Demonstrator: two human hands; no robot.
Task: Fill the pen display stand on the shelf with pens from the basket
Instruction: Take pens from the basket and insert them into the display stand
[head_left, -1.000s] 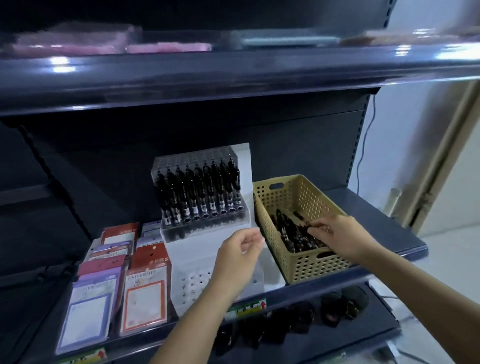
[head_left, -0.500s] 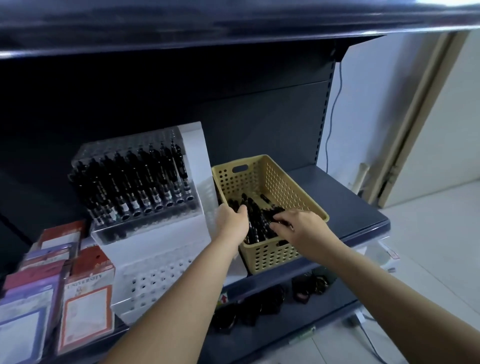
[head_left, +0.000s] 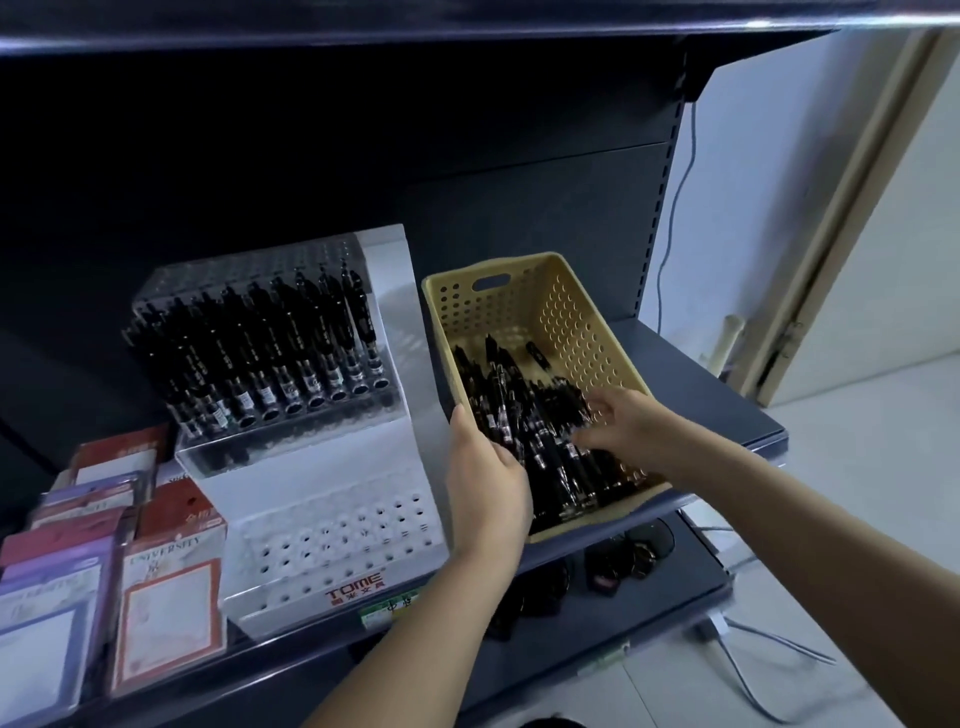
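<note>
A dark grey metal shelf (head_left: 701, 374) stands against a white wall (head_left: 753, 182), with a pale door frame (head_left: 852, 208) and a light tiled floor (head_left: 857, 467) to the right. On the shelf, a white stepped pen display stand (head_left: 322, 483) has rows of black pens (head_left: 270, 353) upright in its far tier; the holes of its near tier are bare. Just to its right sits a tan perforated basket (head_left: 566, 312) with loose black pens (head_left: 519, 415) heaped at its near end. Packaged cards (head_left: 166, 571) lie to the left. The left hand (head_left: 488, 483) grips the basket's near left rim, fingers curled over it. The right hand (head_left: 628, 426) reaches into the heap with its fingers spread and blurred; whether it holds a pen cannot be told.
</note>
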